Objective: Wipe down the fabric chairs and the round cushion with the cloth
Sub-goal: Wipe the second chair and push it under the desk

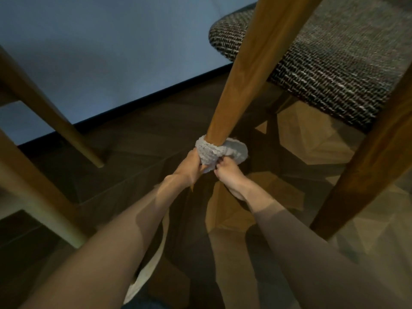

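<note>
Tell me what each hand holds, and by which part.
Both hold the cloth looped round the chair leg: left hand its left end, right hand its right end.

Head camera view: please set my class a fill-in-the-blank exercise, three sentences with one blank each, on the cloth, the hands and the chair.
1. The grey cloth is wrapped ____ the foot of the wooden chair leg.
2. The left hand and the right hand both grip the ____.
3. In the picture, the woven chair seat shows on the ____ side of that leg.

Missing words: around; cloth; right.
</note>
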Available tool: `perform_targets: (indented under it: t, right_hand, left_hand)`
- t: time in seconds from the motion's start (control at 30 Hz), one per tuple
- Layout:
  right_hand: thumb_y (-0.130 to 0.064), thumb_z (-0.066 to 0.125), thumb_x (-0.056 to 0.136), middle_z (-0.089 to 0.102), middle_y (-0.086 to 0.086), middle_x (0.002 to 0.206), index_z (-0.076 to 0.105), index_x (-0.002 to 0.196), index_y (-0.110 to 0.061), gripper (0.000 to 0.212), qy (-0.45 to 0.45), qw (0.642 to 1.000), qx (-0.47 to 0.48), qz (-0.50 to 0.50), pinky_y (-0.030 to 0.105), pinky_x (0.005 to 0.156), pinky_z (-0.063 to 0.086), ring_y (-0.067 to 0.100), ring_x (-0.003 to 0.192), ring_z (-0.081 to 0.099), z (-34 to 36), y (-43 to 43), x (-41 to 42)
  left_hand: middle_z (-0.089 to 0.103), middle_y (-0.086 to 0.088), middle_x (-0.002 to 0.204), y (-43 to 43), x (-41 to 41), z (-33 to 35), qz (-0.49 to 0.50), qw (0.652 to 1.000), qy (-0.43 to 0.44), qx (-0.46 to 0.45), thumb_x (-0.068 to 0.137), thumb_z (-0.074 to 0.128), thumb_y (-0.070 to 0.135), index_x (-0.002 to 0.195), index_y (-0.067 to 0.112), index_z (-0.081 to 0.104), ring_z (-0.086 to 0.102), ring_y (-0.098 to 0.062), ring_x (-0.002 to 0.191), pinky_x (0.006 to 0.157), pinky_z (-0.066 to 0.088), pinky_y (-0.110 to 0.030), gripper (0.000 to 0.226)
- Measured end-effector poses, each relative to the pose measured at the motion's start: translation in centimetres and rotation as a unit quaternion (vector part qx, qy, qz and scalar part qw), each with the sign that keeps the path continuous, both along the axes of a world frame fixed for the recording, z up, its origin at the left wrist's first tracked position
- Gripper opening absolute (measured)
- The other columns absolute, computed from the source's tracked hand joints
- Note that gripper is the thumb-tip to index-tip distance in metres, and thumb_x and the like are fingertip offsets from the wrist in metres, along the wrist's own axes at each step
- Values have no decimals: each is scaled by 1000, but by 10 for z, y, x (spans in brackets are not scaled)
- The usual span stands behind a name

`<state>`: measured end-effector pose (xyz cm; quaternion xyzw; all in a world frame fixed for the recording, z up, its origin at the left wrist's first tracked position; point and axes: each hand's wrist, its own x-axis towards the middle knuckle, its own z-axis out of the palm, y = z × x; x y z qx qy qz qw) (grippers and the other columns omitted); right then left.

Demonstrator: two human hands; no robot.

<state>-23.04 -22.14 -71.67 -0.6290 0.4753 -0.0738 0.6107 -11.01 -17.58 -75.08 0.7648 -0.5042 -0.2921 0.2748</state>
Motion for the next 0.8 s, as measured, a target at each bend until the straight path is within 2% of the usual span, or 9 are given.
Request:
perform_targets:
  t: [0.1,0.17,0.23,0.3,0.43,0.53,0.6,0.7,0.8]
  right_hand:
    - [-2,39,100,44,5,144,34,146,-18,49,-20,999,3,25,40,113,30,22,135,39,-3,3,-6]
    - [0,40,100,44,4,142,34,146,-17,49,-30,999,-19,24,36,112,30,21,136,38,2,4,-10]
    - [-7,42,101,51,-2,129,42,139,-19,40,-45,997,-62,-5,31,104,36,18,129,46,12,5,-12]
    - [-15,45,101,56,-5,118,50,129,-21,29,-55,990,-123,-50,27,94,40,11,116,53,27,4,-14]
    - [-21,49,100,57,-11,107,56,119,-22,20,-84,961,-236,-115,21,84,41,2,99,53,69,12,-30]
    - [-25,55,97,67,-10,95,64,105,-23,12,-138,924,-300,-194,34,84,55,7,90,67,96,21,-38]
    - [-24,59,94,72,-7,84,70,93,-17,12,-162,894,-327,-260,42,77,59,7,79,70,114,26,-40]
    - [-18,62,94,70,-7,72,71,86,-14,13,-194,863,-344,-314,30,67,59,3,67,68,144,47,-45]
    - [-17,60,95,68,-12,75,69,90,-17,10,-210,846,-358,-336,16,63,52,1,68,66,170,78,-55]
  left_hand:
    - [55,2,124,0,4,-21,9,1000,-12,-8,88,56,44,129,26,46,54,-13,111,100,47,-43,45]
    - [56,3,121,2,4,-23,16,1000,-12,-20,89,55,46,126,25,48,55,-11,110,98,49,-42,43]
    - [54,3,121,7,-6,-1,41,998,-4,-41,91,51,51,126,24,47,55,-13,109,95,50,-36,45]
    - [48,0,125,11,-18,28,56,995,-28,-81,94,53,43,132,20,41,51,-14,110,92,47,-30,46]
    - [41,-5,131,21,-41,87,68,974,-73,-203,93,55,35,139,13,34,44,-13,117,94,44,-29,56]
    - [44,-5,126,22,-53,132,83,957,-72,-269,92,60,28,134,10,40,47,-11,114,89,44,-26,50]
    - [45,-4,122,24,-60,159,89,943,-76,-313,90,65,23,129,10,44,50,-14,112,86,46,-28,46]
    - [43,-1,117,35,-71,192,96,923,-48,-369,91,65,15,124,8,50,48,3,107,88,43,-15,37]
    - [45,2,114,56,-86,217,86,911,-24,-403,91,64,11,120,7,56,45,15,103,85,37,-4,31]
